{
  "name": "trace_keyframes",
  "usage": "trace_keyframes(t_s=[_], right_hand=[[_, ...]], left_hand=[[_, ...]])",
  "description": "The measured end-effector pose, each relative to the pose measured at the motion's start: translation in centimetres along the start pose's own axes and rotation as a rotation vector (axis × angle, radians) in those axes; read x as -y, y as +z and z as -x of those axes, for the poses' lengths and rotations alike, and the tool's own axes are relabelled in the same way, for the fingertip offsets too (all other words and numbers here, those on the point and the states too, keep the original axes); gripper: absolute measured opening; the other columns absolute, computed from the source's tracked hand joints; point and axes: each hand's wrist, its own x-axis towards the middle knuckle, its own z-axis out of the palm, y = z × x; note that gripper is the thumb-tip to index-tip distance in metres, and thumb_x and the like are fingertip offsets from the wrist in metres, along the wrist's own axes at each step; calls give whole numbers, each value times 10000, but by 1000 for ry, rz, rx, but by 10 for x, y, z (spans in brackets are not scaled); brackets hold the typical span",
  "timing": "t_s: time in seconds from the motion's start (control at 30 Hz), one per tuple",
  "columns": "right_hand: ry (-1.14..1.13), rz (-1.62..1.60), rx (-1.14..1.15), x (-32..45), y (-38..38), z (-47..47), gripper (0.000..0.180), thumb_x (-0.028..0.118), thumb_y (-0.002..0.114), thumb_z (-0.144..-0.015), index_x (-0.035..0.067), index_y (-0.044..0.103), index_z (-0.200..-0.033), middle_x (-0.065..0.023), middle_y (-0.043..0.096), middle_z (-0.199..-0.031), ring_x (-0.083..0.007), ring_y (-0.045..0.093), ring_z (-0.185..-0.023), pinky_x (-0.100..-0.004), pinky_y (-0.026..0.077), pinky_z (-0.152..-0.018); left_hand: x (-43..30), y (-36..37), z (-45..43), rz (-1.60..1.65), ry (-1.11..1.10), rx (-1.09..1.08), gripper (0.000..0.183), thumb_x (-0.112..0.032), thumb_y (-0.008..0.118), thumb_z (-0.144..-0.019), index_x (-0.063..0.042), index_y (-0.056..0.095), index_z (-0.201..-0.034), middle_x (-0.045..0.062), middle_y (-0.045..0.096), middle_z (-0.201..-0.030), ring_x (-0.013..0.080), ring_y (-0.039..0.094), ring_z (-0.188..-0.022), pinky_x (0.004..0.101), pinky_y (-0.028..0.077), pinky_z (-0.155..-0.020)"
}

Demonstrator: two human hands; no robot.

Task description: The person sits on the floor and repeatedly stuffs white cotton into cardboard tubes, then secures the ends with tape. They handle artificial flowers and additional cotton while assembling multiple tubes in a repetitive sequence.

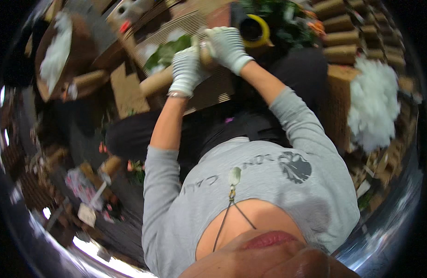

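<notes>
A brown cardboard tube [157,81] lies slantwise in front of me, over a corrugated cardboard sheet [213,87]. My left hand [186,67], in a white-and-grey striped glove, is closed around it. At the tube's right end, which looks blurred and shiny, my right hand [229,47] grips in a matching glove; its fingertips are partly hidden. Green leaves [168,52] and tufts of white stuffing [177,34] are just beyond my left hand. Near my right hand stands a yellow-rimmed roll of tape [263,31].
Stacked cardboard tubes [342,36] fill the upper right, near green foliage with orange flowers [316,27]. White stuffing [373,104] heaps beside a cardboard box [338,104] at right. A brown bag [84,41] with stuffing is at left. Another tube [90,80] lies below it.
</notes>
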Motion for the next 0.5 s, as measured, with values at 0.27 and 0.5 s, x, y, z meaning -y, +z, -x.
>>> trace_keyframes(t_s=[0.27,0.5], right_hand=[[154,89,-552,-143,-118,73,287,289,605,-904,114,671,-1122,-125,672,-842,-304,645,-791,-452,505,-765],[1135,1080,-288,-275,-274,277,755,490,707,-839,108,450,-1438,-257,596,-1253,-336,583,-1170,-534,390,-1061]], left_hand=[[-19,-18,4,38,-81,145,1288,-412,950,-551,21,213,-1515,180,688,-882,354,666,-790,420,562,-718],[-22,-23,1,-22,-89,162,1247,-378,945,-588,11,214,-1520,181,682,-911,326,658,-810,406,560,-721]])
